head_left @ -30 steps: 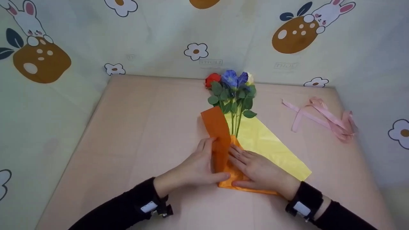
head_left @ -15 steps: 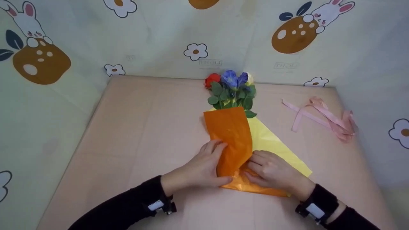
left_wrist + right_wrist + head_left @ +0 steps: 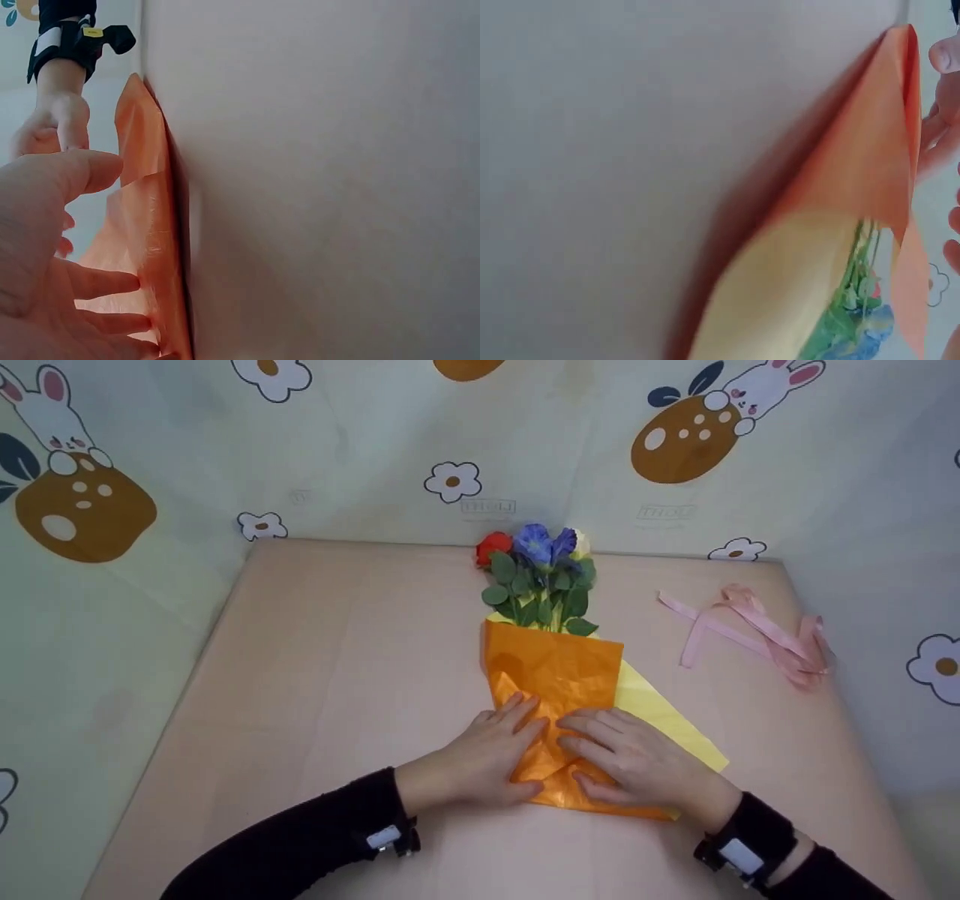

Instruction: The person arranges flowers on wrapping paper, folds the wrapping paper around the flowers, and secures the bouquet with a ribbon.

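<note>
A bouquet of flowers (image 3: 534, 547) with red, blue and cream blooms and green leaves lies near the table's far edge. Wrapping paper (image 3: 555, 667), orange on one face and yellow on the other, covers its stems in the head view. The left flap is folded over them; the yellow right part (image 3: 664, 716) lies spread out. My left hand (image 3: 491, 754) rests on the orange paper's left side, fingers spread. My right hand (image 3: 637, 757) touches the folded flap with bent, loose fingers. In the right wrist view the stems (image 3: 859, 255) show inside the paper.
A loose pink ribbon (image 3: 772, 637) lies in a tangle at the table's right rear. The table (image 3: 330, 660) has a pale pink cover. Behind it hangs a patterned cloth (image 3: 375, 450) with rabbits and flowers.
The orange flap has come over to the right and down across the stems, hiding them. My right hand gripped its edge half a second ago and now has loosened. My left hand has shifted slightly right.
</note>
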The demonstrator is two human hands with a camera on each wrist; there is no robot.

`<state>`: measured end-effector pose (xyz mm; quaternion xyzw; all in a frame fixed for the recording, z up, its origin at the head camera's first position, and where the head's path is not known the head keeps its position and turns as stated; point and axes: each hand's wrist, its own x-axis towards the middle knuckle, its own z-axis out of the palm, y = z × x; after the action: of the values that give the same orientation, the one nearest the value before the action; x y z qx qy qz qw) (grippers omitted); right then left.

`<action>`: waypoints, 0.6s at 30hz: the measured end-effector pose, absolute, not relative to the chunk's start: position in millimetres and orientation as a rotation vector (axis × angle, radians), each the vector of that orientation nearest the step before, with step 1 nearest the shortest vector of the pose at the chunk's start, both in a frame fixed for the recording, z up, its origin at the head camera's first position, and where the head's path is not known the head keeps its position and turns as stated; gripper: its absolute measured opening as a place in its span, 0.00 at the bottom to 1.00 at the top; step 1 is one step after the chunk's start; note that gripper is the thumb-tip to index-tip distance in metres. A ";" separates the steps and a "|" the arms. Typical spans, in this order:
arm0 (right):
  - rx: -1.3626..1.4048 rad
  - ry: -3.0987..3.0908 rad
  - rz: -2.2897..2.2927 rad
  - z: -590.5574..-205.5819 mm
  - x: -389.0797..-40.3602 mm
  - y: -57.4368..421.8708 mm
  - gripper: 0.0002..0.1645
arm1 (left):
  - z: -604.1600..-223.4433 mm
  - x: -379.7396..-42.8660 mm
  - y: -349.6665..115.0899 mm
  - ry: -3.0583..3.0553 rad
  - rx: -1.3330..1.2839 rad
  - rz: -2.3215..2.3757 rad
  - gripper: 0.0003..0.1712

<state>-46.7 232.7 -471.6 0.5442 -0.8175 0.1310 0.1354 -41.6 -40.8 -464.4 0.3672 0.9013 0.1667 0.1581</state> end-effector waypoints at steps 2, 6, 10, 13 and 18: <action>1.602 -2.465 0.318 -476.3 -45.3 231.4 0.30 | -465.6 -43.5 -40.9 2.573 1.053 0.456 0.47; 1.652 -2.607 0.246 -482.6 -41.5 231.3 0.34 | -466.9 -50.8 -43.1 2.598 1.064 0.412 0.42; 1.672 -2.663 0.266 -484.6 -39.5 232.4 0.37 | -469.1 -63.4 -50.2 2.654 1.049 0.348 0.40; 1.681 -2.679 0.261 -485.1 -38.1 232.8 0.36 | -470.0 -75.7 -56.4 2.671 1.008 0.326 0.41; 1.708 -2.663 0.262 -485.0 -36.1 232.1 0.35 | -473.9 -99.0 -65.3 2.662 0.908 0.316 0.43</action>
<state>-36.1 232.1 -485.0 0.5379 -0.8388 0.0824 -0.0165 -99.0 -65.3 -473.9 0.3170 0.9291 0.1104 0.1552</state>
